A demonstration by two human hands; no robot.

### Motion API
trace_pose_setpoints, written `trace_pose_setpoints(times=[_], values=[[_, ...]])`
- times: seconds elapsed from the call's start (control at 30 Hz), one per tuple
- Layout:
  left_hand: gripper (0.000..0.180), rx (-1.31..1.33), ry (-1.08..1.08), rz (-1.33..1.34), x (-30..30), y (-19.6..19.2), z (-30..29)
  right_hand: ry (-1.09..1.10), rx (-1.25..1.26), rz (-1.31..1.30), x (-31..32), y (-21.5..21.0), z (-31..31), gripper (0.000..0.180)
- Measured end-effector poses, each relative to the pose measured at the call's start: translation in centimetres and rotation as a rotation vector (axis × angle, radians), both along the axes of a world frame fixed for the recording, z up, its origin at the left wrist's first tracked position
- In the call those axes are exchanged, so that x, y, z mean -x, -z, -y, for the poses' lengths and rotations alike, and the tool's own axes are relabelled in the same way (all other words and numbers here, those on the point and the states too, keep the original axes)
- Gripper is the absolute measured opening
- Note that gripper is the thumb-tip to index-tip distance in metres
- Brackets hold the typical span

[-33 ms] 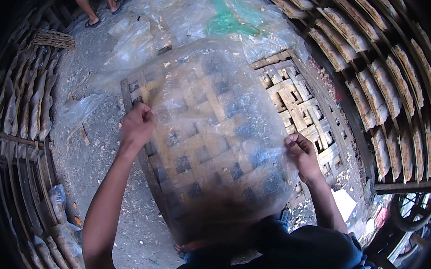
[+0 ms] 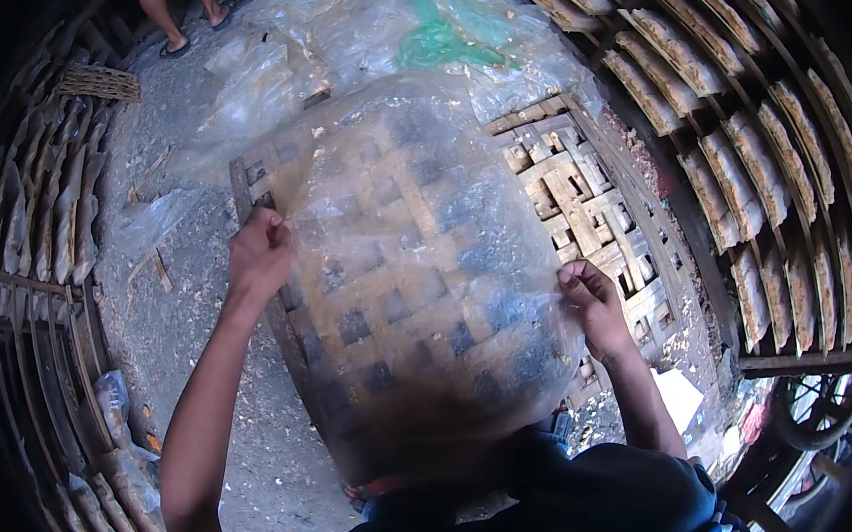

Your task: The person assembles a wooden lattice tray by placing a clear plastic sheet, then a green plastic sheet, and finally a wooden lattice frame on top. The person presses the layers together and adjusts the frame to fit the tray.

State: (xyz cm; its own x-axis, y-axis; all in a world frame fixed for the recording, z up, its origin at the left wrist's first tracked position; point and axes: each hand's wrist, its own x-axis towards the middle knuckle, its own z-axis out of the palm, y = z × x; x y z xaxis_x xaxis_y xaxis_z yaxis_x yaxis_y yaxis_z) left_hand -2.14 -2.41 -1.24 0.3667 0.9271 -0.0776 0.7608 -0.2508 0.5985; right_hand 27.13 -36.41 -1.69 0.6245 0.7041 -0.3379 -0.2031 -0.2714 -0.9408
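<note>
A cloudy, see-through plastic sheet [image 2: 414, 237] lies spread between my hands, with crumbs stuck on it. My left hand [image 2: 259, 253] pinches its left edge. Its right edge is pinched between the thumb and fingers of my right hand [image 2: 591, 299]. Under the sheet shows a woven bamboo tray [image 2: 574, 186] in a wooden frame; its right part is uncovered, and the rest shows dimly through the plastic. The near end of the sheet is dark and blurred close to my body.
More crumpled plastic sheets [image 2: 265, 80], one with a green patch [image 2: 440, 43], cover the floor beyond the tray. Racks of stacked trays line the right [image 2: 755, 164] and left [image 2: 36, 204]. A wheel [image 2: 821, 411] stands at lower right. Another person's feet [image 2: 173, 44] are at the far left.
Both my hands keep their pinch on the sheet. The whole view has shifted slightly, and the sheet and tray lie a little further left in it.
</note>
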Motion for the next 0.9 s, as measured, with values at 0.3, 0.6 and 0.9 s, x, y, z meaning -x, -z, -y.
trace_pose_setpoints(times=[0.3,0.6,0.9], values=[[0.021,0.142,-0.074,0.501,4.5,-1.7,3.5,-0.508,0.227,0.682,3.0,-5.1,1.2,0.083],[0.033,0.120,-0.120,0.405,9.1,-0.4,6.3,-0.015,0.207,0.649,1.6,-2.7,4.0,0.059],[0.058,0.219,0.005,0.470,8.7,-0.2,6.2,-0.029,0.176,0.353,4.9,-1.1,6.0,0.051]])
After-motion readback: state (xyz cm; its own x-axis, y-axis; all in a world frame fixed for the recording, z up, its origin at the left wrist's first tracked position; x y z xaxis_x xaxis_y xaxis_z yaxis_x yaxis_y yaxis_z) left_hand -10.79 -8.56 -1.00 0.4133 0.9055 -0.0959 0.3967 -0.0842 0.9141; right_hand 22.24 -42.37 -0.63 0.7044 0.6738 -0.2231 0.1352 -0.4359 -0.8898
